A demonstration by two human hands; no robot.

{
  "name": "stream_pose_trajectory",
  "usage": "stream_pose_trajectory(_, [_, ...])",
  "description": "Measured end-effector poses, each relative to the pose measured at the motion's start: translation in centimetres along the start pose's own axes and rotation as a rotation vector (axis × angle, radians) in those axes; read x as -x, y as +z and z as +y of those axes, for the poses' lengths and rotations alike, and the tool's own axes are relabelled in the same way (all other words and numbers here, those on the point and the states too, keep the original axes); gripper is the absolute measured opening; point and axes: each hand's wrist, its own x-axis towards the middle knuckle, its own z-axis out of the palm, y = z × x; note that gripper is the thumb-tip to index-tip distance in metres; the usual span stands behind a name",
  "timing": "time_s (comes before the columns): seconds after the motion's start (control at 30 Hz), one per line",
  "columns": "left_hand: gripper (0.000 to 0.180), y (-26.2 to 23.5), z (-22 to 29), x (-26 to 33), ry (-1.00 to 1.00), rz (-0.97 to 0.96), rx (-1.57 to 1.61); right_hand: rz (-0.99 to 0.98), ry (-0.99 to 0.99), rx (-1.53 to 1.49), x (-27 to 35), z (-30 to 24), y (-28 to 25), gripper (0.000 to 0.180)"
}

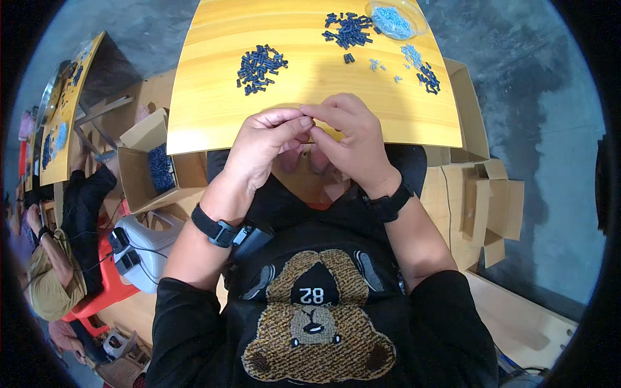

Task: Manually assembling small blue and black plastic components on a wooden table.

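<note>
My left hand (pixel 268 137) and my right hand (pixel 349 132) meet fingertip to fingertip just over the near edge of the yellow wooden table (pixel 213 123). Both are closed in a pinch; whatever lies between the fingers is hidden or too small to name. Beyond the left hand lies a pile of small black parts (pixel 259 68). Farther back is a second black pile (pixel 349 30). To the right sit a small heap of light blue-grey pieces (pixel 411 54) and a little cluster of dark parts (pixel 428 79). A few loose pale pieces (pixel 374 64) lie between.
A clear round bowl (pixel 420 24) of light blue pieces stands at the far right corner. Cardboard boxes stand left (pixel 132 171) and right (pixel 504 200) of the table; the left one holds dark parts. A grey-white stool (pixel 145 242) and another seated person (pixel 55 258) are at left.
</note>
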Motion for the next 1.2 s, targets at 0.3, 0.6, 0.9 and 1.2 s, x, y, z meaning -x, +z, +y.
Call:
stream_pose_trajectory(0.3, [0.015, -0.4, 0.0, -2.0, 0.034, -0.020, -0.073, 0.020, 0.130, 0.014, -0.2, 1.1, -0.5, 0.020])
stream_pose_trajectory(0.6, [0.010, -2.5, -1.3, -3.9, 0.413, 0.015, -0.641, 0.043, 0.374, 0.287, 0.4, 6.9, -6.7, 0.012])
stream_pose_trajectory(0.9, [0.012, -2.4, -1.4, -4.0, 0.392, 0.019, -0.594, -0.004, 0.366, 0.473, -3.5, 9.8, -6.7, 0.006])
stream_pose_trajectory(1.2, [0.013, -2.6, -1.2, -3.9, 0.434, 0.014, -0.549, -0.034, 0.330, 0.592, -5.0, 10.9, -5.5, 0.009])
